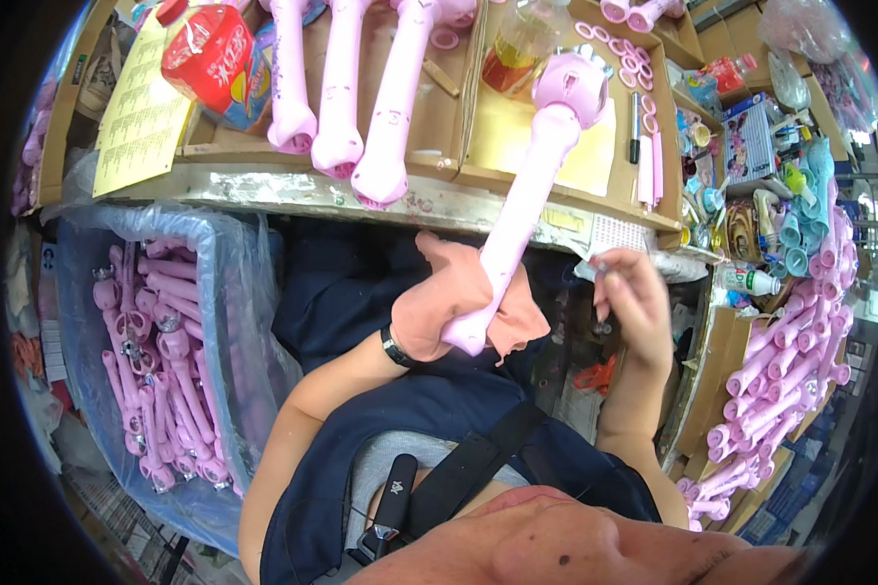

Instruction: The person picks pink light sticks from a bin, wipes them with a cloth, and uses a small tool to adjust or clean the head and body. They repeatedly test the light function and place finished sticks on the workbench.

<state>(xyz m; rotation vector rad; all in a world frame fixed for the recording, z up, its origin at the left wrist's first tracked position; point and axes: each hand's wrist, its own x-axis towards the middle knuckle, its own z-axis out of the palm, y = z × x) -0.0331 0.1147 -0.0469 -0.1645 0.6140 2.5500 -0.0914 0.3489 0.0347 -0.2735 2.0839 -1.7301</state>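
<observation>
My left hand (437,304), covered by a peach-coloured cloth or glove, grips the lower handle of a pink plastic wand (517,214). The wand slants up and to the right; its wide round head (568,90) is over the bench tray. To the right of the handle, my right hand (634,302) is raised with its fingers closed. A small whitish, film-like piece (585,270) shows at its fingertips; what exactly it is cannot be made out. Close above that hand lies a small white dotted sheet (619,235) at the bench edge.
More pink wands (337,88) lie on the bench at the upper left, by a red bottle (210,58). A blue-lined bin (226,322) of wands stands left. Pink rings (632,60) and a black marker (635,127) lie in the tray. Stacked pink handles (776,390) fill the right.
</observation>
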